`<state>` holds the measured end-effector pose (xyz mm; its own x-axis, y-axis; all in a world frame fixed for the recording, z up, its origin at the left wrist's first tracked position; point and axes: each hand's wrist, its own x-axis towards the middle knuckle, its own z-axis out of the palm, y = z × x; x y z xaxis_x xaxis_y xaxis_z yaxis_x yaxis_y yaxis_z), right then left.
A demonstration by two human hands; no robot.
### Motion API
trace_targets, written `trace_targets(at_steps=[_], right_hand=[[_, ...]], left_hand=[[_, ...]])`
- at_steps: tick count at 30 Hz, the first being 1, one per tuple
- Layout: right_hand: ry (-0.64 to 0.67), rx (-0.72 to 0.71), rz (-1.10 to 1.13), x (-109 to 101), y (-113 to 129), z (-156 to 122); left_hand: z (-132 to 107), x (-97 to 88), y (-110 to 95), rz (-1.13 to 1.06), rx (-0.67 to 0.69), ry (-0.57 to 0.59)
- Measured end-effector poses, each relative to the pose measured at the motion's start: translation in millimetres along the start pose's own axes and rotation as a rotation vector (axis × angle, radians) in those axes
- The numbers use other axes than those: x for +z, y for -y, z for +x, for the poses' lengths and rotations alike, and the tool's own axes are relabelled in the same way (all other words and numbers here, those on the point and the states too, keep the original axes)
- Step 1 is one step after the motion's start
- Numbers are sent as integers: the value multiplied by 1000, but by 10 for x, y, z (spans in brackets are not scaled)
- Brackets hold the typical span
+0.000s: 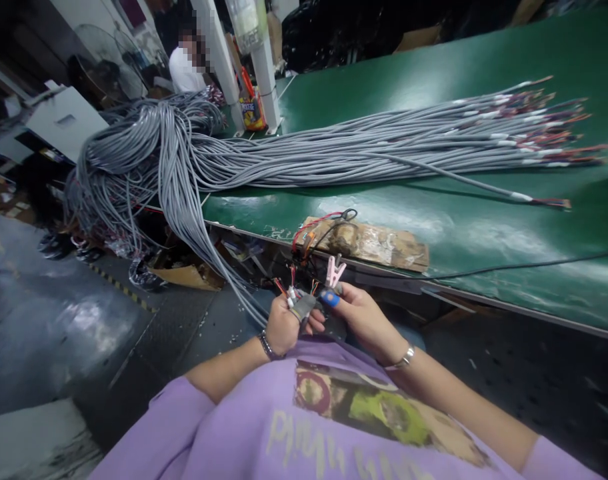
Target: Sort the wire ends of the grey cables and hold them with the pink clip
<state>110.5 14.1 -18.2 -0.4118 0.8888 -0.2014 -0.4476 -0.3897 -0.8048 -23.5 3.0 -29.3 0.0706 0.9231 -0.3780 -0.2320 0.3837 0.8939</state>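
Observation:
My left hand [283,325] is closed in a fist around the end of a grey cable [234,280], whose stripped coloured wire ends [293,288] stick up above my fingers. My right hand [360,315] is closed in a pinch on a pink alligator clip [335,270] with a blue-taped fingertip, just right of the wire ends. Both hands sit close together below the table edge. Red and black leads [318,225] run from the clip area up to a taped cardboard block [379,243] on the green table [484,227].
A thick bundle of grey cables [334,150] lies across the table, coloured ends at the right [544,120], and hangs off the left edge [149,167]. A black cord [534,265] crosses the table's front. A person in white [187,63] sits far back. White posts [264,67] stand behind.

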Motion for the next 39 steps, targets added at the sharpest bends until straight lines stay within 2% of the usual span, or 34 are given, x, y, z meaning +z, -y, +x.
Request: trace_targets(at_steps=[3,6,13,17,21,26,29,34,39], right_hand=[[-6,-13,18,9,16,-3],[22,11,-10,21,64,16],[86,101,-77,-10,72,40],[-39,35,-233,-62,13,33],[-152,-28,-276,-58,-30,32],[-79,3,-78,40,-57,8],[-86,14,-30,53,-84,11],[-197,3,-182,43,-92,33],[-136,27,-98,-22,-132,68]], left_hand=[[-14,34,-36,-42,-13,-47],[-28,44,-47,-40,-31,-33],[-40,-6,-27,59,-61,137],[-34,-39,-43,165,-122,252],[-18,-34,-6,134,-87,180],[2,27,27,7,-82,37],[-7,45,17,-4,-102,32],[-37,34,-6,88,-128,148],[-39,53,-41,16,-96,10]])
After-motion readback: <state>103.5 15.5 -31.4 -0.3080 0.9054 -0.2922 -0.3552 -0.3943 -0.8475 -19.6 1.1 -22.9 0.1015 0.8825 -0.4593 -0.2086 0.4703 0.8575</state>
